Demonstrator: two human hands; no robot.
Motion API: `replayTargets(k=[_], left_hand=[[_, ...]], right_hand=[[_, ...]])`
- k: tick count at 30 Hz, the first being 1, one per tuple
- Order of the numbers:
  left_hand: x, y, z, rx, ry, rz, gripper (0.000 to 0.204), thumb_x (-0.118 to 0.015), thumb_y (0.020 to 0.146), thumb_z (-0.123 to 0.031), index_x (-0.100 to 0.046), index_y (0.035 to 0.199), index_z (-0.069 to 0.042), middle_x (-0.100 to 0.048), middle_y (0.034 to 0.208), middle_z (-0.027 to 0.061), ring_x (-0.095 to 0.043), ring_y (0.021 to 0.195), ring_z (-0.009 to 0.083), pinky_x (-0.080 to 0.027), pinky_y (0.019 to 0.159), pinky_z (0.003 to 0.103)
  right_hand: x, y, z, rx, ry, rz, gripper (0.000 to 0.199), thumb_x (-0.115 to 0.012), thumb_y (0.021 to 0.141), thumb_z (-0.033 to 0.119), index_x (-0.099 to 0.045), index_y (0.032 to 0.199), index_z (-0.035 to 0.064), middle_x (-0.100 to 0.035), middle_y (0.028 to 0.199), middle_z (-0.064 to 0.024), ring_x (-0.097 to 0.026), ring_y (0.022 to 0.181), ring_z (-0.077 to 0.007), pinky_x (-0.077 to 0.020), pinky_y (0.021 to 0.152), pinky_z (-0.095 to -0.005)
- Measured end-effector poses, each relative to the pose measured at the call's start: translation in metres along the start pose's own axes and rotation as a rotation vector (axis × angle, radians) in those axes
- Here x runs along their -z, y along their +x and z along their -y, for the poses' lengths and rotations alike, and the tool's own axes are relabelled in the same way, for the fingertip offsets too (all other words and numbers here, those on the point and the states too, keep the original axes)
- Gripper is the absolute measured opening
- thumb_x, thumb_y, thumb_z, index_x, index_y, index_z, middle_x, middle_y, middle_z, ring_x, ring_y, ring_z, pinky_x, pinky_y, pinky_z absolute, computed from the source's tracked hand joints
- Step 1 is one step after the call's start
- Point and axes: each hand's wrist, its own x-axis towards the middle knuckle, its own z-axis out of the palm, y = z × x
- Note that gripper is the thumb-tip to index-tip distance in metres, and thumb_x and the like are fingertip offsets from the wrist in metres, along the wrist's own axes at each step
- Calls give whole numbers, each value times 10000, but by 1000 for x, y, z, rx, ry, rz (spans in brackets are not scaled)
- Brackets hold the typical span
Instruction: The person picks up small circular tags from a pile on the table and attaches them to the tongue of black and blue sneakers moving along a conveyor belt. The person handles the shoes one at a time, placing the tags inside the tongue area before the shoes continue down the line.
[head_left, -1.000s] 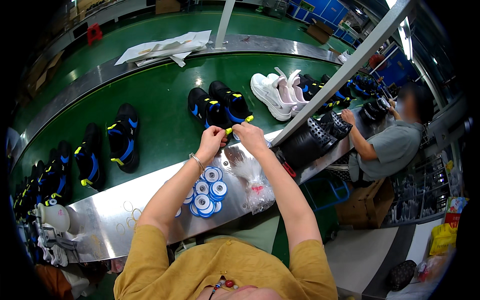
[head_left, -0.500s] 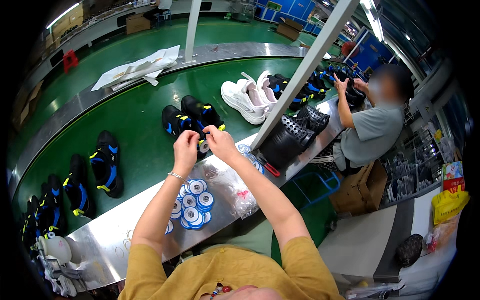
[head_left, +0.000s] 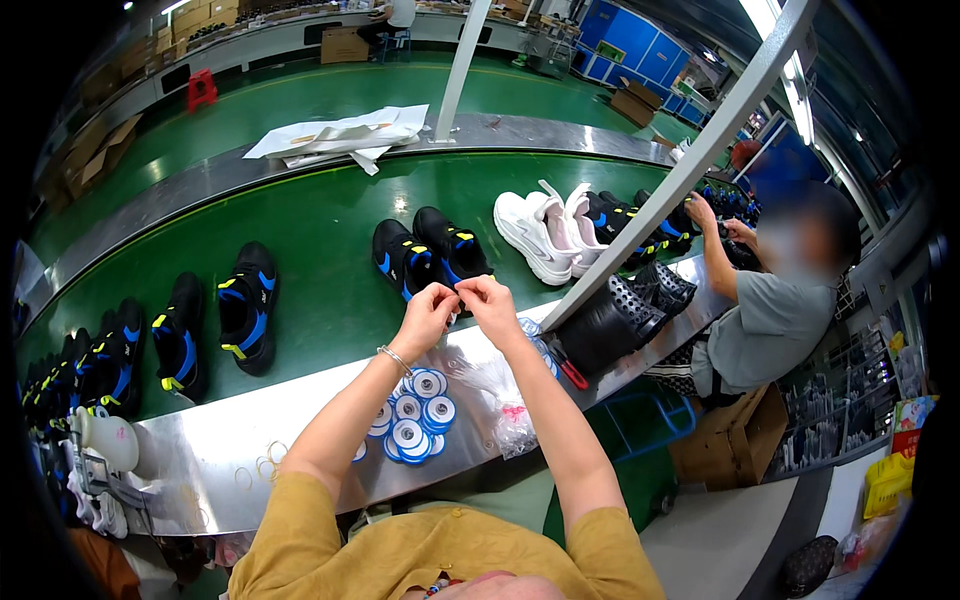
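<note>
My left hand (head_left: 430,314) and my right hand (head_left: 488,308) meet over the near edge of the green belt, fingertips pinched together. Between them shows a sliver of a small white round tag (head_left: 452,319), mostly hidden by the fingers. Just beyond are two black shoes with blue and yellow trim: the left shoe (head_left: 402,256) and the right shoe (head_left: 450,243). Below my wrists, a pile of round white tags with blue rims (head_left: 408,434) lies on the metal ledge (head_left: 335,385). Beside it, under my right forearm, is a clear plastic bag (head_left: 512,425).
White sneakers (head_left: 535,235) stand right of the black pair; more black shoes (head_left: 248,310) line the belt at left. A slanted post (head_left: 680,170) rises near black perforated shoes (head_left: 610,320). A co-worker (head_left: 780,320) sits at right. Thin tan loops (head_left: 270,462) lie on the ledge.
The view has shifted, so the scene sits further right and lower. My hands stay pinched together; the round tag that hung plainly between them is now mostly covered by fingers.
</note>
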Motion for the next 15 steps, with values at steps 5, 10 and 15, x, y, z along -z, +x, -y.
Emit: replayTargets(k=[5, 10, 15], left_hand=[[0, -3, -2, 2, 9, 7, 89, -548, 903, -97, -561, 857, -23, -622, 755, 16, -535, 627, 63, -436, 502, 208], [4, -4, -2, 12, -31, 29, 98, -554, 907, -110, -559, 860, -24, -621, 757, 9, -525, 617, 53, -422, 491, 197], [9, -5, -3, -17, 6, 58, 105, -565, 909, -125, -580, 872, -28, -621, 756, 6, -518, 602, 46, -419, 483, 192]], right_hand=[[-3, -1, -4, -39, 123, 6, 93, -626, 833, 30, -665, 899, -23, -619, 792, -29, -566, 665, -97, -444, 583, -227], [-1, 1, -5, -282, 283, 91, 147, -635, 848, 68, -659, 967, -15, -632, 798, -22, -559, 671, -73, -417, 555, -190], [6, 2, -5, -444, 378, 176, 150, -649, 849, 112, -658, 955, 7, -632, 798, -18, -542, 666, -51, -374, 517, -172]])
